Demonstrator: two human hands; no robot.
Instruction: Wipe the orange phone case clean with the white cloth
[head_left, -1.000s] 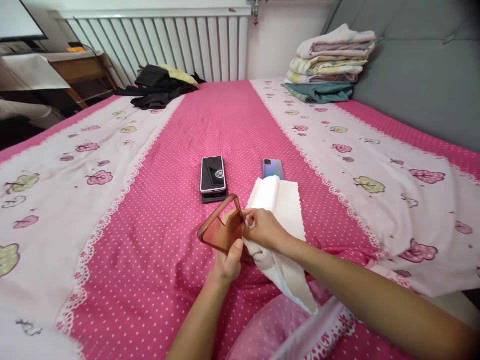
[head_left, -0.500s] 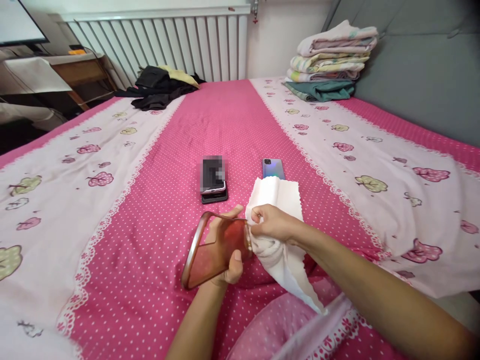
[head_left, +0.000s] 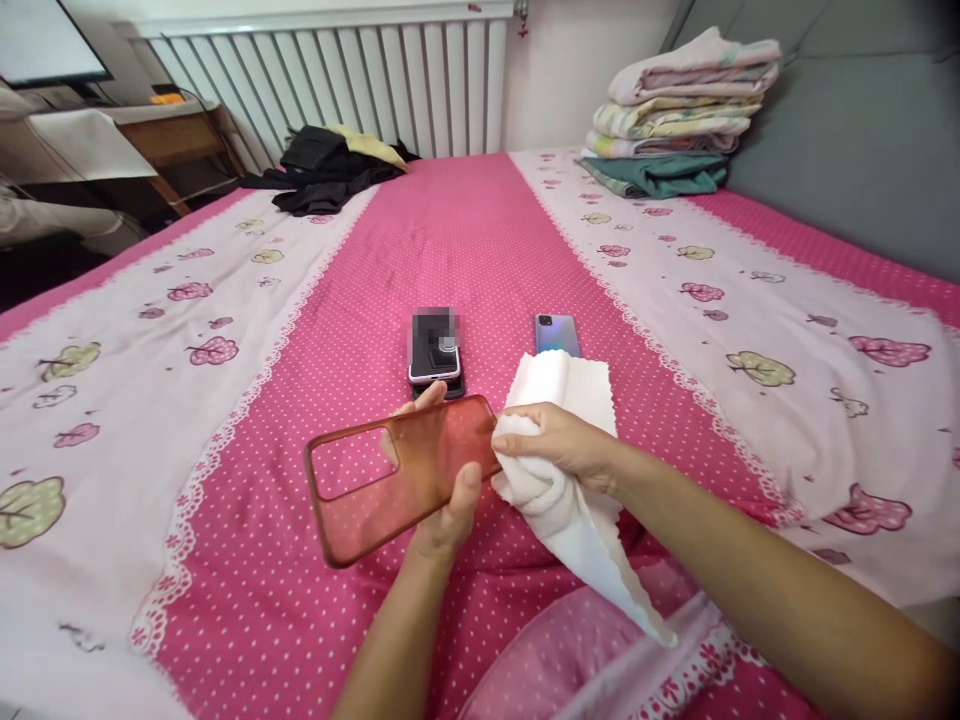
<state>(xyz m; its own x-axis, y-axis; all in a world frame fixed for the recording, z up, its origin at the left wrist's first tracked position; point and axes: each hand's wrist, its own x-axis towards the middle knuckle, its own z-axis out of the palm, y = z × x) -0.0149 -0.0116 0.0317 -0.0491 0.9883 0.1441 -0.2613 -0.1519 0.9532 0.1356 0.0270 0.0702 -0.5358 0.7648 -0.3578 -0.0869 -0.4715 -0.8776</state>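
My left hand is grasping a translucent reddish-brown phone case, thumb on the near edge, fingers around the far one. The case is held up over the pink dotted bedspread, its large camera cutout toward my left. My right hand is clenched around a bunched white cloth at the case's right end, with one tapering corner trailing down toward me. Under it spreads a flat stretch of white fabric with a zigzag edge; I cannot tell whether it is the same piece.

Just past that fabric lies a silver-blue phone, camera side up, its near end hidden. Beyond the case, a black, pale-rimmed phone-shaped item rests on another black one, its upper part pixelated. Farther off sit black clothes at left and folded textiles at right.
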